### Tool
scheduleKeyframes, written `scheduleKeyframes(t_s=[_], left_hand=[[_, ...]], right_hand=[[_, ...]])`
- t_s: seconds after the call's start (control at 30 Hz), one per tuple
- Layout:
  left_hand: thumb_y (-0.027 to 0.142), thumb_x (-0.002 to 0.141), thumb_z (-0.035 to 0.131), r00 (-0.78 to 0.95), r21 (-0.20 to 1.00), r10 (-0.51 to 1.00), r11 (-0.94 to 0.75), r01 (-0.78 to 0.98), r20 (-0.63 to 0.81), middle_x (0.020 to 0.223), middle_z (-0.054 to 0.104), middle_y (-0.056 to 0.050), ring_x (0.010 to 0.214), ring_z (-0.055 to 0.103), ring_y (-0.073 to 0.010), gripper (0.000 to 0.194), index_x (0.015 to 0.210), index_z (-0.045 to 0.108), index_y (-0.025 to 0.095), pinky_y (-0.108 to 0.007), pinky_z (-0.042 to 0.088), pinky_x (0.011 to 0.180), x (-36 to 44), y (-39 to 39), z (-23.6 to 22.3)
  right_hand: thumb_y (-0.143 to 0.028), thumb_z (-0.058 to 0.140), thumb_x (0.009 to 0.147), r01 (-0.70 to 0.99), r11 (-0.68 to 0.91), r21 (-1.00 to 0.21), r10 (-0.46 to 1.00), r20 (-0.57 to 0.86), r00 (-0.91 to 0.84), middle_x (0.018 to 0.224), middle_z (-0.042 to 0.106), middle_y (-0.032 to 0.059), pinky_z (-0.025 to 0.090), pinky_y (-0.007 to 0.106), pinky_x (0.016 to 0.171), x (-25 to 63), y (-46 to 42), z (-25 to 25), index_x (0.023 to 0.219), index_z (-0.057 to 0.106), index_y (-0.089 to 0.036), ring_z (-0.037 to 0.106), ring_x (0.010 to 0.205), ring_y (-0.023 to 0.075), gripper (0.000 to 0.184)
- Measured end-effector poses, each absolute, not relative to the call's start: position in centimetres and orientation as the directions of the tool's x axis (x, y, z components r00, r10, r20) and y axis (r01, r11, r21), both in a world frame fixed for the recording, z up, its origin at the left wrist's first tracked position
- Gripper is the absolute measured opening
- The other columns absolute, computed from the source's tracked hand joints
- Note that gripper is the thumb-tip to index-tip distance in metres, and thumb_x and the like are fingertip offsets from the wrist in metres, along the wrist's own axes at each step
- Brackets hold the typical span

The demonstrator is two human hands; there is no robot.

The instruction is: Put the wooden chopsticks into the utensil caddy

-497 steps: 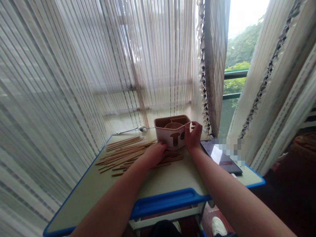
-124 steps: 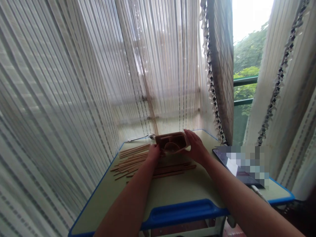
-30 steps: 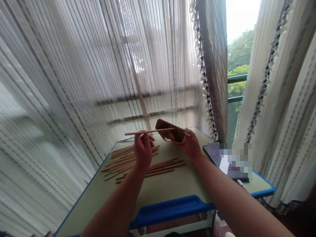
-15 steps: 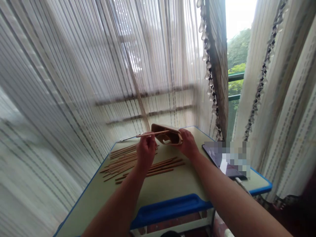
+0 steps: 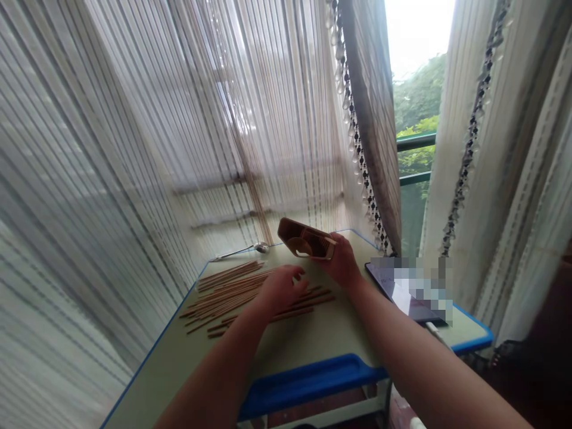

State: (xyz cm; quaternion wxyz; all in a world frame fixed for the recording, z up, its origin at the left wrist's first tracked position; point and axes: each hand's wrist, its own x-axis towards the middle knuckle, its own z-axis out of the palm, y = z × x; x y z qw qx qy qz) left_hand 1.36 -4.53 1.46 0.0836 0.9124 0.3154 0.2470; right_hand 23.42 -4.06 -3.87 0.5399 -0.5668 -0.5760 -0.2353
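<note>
My right hand (image 5: 342, 262) grips a brown compartmented holder (image 5: 306, 239) and keeps it tipped on its side above the table, its mouth facing left. My left hand (image 5: 282, 287) has its fingers apart and hovers low over the wooden chopsticks (image 5: 226, 291) that lie spread across the table. It holds nothing that I can see. Some chopsticks (image 5: 313, 297) lie under and to the right of that hand.
The table (image 5: 304, 333) is pale green with a blue rim and a blue front tray (image 5: 308, 384). A metal spoon (image 5: 241, 251) lies at the far edge. A dark tablet (image 5: 409, 298) rests at the right. Striped curtains hang close behind and to the left.
Half a second ago my left hand held a chopstick up at the holder's mouth. That hand has come down over the pile with no chopstick in it. The holder stays tipped in my right hand.
</note>
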Motion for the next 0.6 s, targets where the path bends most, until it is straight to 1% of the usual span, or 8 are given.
scheduleKeyframes(t_s=[0.1, 0.2, 0.3, 0.4, 0.5, 0.6], left_hand=[[0.039, 0.08, 0.062, 0.778, 0.21, 0.593, -0.804, 0.556, 0.209, 0.095, 0.073, -0.009, 0.083, 0.068, -0.0227, 0.028, 0.094, 0.077, 0.021, -0.031, 0.052, 0.076, 1.19, -4.86, 1.36], [0.034, 0.083, 0.058, 0.796, 0.155, 0.592, -0.804, 0.574, 0.125, 0.094, 0.074, -0.008, 0.086, 0.068, -0.022, 0.025, 0.09, 0.079, 0.022, -0.031, 0.051, 0.082, 1.25, -4.83, 1.37], [0.03, 0.083, 0.057, 0.78, 0.131, 0.62, -0.783, 0.608, 0.086, 0.096, 0.074, -0.008, 0.091, 0.068, -0.022, 0.025, 0.093, 0.079, 0.021, -0.031, 0.05, 0.087, 1.24, -4.44, 1.45], [0.028, 0.083, 0.058, 0.771, 0.123, 0.634, -0.771, 0.625, 0.063, 0.102, 0.073, -0.008, 0.095, 0.068, -0.0238, 0.026, 0.097, 0.078, 0.023, -0.033, 0.05, 0.09, 1.13, -4.2, 1.44], [0.028, 0.083, 0.057, 0.76, 0.109, 0.646, -0.762, 0.638, 0.069, 0.106, 0.072, -0.009, 0.096, 0.068, -0.0259, 0.025, 0.098, 0.077, 0.023, -0.036, 0.05, 0.09, 1.1, -4.34, 1.36], [0.027, 0.083, 0.058, 0.749, 0.135, 0.657, -0.753, 0.645, 0.085, 0.103, 0.072, -0.009, 0.094, 0.067, -0.0258, 0.021, 0.094, 0.074, 0.022, -0.036, 0.05, 0.086, 1.17, -4.5, 1.17]], right_hand=[[-0.054, 0.066, 0.075, 0.902, 0.239, -0.36, 0.415, 0.877, 0.241, 0.114, 0.06, 0.0149, 0.047, 0.051, 0.094, 23.48, -3.99, -3.91, 0.119, 0.05, -0.017, 0.056, 0.106, 0.0334, 0.059], [-0.054, 0.064, 0.077, 0.905, 0.257, -0.34, 0.396, 0.891, 0.222, 0.115, 0.059, 0.0152, 0.047, 0.051, 0.094, 23.56, -3.9, -4.04, 0.119, 0.05, -0.017, 0.056, 0.108, 0.0335, 0.058], [-0.054, 0.063, 0.078, 0.908, 0.282, -0.311, 0.349, 0.914, 0.205, 0.115, 0.059, 0.0167, 0.046, 0.053, 0.094, 23.73, -3.68, -4.29, 0.122, 0.048, -0.016, 0.055, 0.108, 0.0346, 0.06], [-0.055, 0.063, 0.078, 0.909, 0.289, -0.3, 0.329, 0.923, 0.2, 0.115, 0.059, 0.0167, 0.047, 0.054, 0.093, 23.9, -3.46, -4.55, 0.123, 0.047, -0.017, 0.056, 0.108, 0.0354, 0.061], [-0.054, 0.064, 0.078, 0.91, 0.288, -0.298, 0.324, 0.924, 0.2, 0.115, 0.059, 0.0162, 0.047, 0.053, 0.093, 23.97, -3.34, -4.67, 0.123, 0.047, -0.017, 0.056, 0.107, 0.0347, 0.061], [-0.054, 0.065, 0.076, 0.908, 0.282, -0.309, 0.338, 0.918, 0.207, 0.114, 0.06, 0.0156, 0.047, 0.053, 0.093, 23.94, -3.38, -4.57, 0.121, 0.049, -0.017, 0.056, 0.106, 0.0338, 0.06]])
